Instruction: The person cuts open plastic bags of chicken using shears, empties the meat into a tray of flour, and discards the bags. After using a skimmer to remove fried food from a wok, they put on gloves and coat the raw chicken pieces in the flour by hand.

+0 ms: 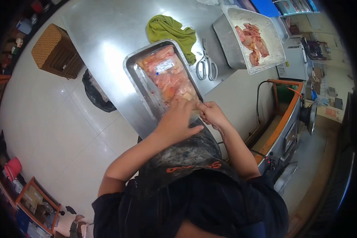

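At the metal tray's (pixel 135 81) 5 o'clock, the left hand (pixel 178 118) rests open-fingered on bagged meat (pixel 168 77), while the right hand (pixel 213 115), at 4 o'clock, curls closed, grip unclear.

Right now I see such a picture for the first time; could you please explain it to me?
No machine here: a person works bare-handed, with one camera worn on the head, looking forward and down. On the metal table are a tray with a pack of meat, a cloth, scissors and a tub with meat pieces. The left hand is over the pack's near end; the right hand is closed by the tray's near corner, but what it grips is unclear.
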`<state>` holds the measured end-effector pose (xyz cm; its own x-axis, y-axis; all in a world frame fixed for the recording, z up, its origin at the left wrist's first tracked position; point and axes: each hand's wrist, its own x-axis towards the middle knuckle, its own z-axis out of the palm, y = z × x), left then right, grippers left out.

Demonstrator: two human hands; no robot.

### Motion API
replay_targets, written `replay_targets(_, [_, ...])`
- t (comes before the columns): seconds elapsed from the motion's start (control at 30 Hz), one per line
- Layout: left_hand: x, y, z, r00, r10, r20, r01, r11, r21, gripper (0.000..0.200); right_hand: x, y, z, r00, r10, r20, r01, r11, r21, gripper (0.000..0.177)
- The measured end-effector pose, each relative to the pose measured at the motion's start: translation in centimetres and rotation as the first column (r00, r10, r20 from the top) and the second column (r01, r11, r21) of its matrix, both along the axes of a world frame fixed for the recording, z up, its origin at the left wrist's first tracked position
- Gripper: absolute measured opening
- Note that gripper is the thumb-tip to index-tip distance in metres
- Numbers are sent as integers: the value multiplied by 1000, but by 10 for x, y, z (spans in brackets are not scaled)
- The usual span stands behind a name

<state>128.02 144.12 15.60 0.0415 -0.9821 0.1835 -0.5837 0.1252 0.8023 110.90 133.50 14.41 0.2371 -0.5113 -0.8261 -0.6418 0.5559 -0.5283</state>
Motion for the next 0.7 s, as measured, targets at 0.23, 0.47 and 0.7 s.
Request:
replay_targets(0.23, [-22,-28,26,932,168,322,-185,983,21,35,25,-16,69,963,80,259,-41,987,-154,43])
replay_targets(0.47, [26,-54,102,772,273,574,-203,962,-184,19,14,-133,-25,783,143,-605,-610,365,-704,54])
replay_targets(0.7, [70,-85,143,711,401,577,-333,915,-226,17,19,-161,-36,805,241,-542,-569,569,-593,25])
